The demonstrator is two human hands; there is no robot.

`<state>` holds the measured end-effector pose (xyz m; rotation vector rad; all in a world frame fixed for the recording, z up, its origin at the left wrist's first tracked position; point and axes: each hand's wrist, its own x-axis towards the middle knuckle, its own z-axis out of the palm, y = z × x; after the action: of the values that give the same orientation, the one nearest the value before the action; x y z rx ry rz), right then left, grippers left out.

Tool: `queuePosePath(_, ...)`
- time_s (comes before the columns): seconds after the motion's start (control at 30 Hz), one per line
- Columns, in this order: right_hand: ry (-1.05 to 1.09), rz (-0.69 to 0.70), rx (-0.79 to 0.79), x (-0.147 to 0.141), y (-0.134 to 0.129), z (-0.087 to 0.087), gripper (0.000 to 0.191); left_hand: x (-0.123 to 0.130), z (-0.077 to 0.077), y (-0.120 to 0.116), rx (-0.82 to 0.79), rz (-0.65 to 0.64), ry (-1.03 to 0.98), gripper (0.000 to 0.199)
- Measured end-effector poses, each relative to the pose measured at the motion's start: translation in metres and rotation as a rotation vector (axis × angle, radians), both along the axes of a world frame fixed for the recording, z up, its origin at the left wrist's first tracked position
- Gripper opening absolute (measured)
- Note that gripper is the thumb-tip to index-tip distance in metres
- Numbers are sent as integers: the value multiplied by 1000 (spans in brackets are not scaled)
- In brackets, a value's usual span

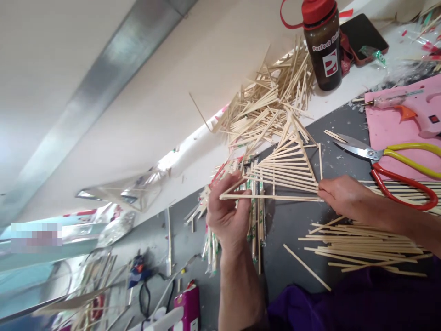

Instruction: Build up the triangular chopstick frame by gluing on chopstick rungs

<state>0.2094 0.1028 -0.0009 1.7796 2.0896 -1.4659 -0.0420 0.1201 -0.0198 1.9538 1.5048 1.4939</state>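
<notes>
A wooden stick structure, built of thin sticks laid in a fanned, twisting row with a straight stick along its near side, is held up between my two hands. My left hand is wrapped round its left corner, thumb and fingers on the sticks. At the right lower corner my right hand pinches the stick ends. Beneath my right forearm lie loose sticks in a rough row on the grey table. Wrapped chopsticks lie below and behind the structure's left part.
Behind stands a big pile of sticks, beside a dark bottle with a red lid and a phone. Open-bladed scissors and a pink glue gun lie at the right. A purple box and cables are lower left.
</notes>
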Motion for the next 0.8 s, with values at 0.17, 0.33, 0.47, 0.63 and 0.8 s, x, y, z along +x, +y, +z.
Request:
queuePosePath(0.17,5,-18,-10,0,1,1,25,3,1,1,41,-41,-2,48)
queuePosePath(0.33,-2,-14,-17,-1,1,2,25,1,1,2,56,-76,32,45)
queuePosePath(0.47,12,-28,-11,0,1,1,28,-1,-1,1,35,-84,42,44)
queuePosePath(0.63,15,-17,0,1,0,1,28,-4,-1,0,-14,-80,58,44)
queuePosePath(0.8,10,-9,20,1,0,0,27,-6,0,0,-43,-95,68,44)
